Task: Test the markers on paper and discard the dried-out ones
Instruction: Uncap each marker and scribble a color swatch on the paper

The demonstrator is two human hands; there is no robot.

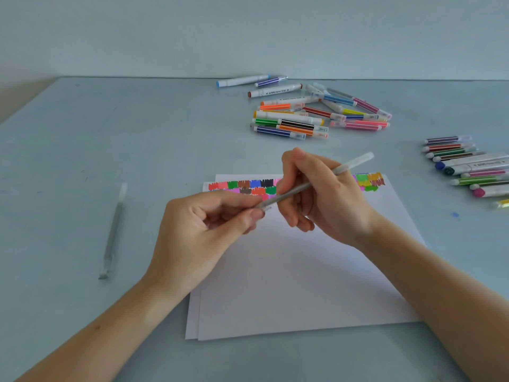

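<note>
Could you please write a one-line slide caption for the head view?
Both hands hold a grey marker above swatch-covered paper.

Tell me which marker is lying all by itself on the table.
The grey marker left of the paper. It lies alone, while the others sit in the far pile, the right-hand group, or the hands.

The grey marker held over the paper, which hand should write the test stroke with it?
Right. The right hand already grips the grey marker's barrel, above the white paper. The left hand only pinches the marker's lower end, probably to pull the cap off.
</note>
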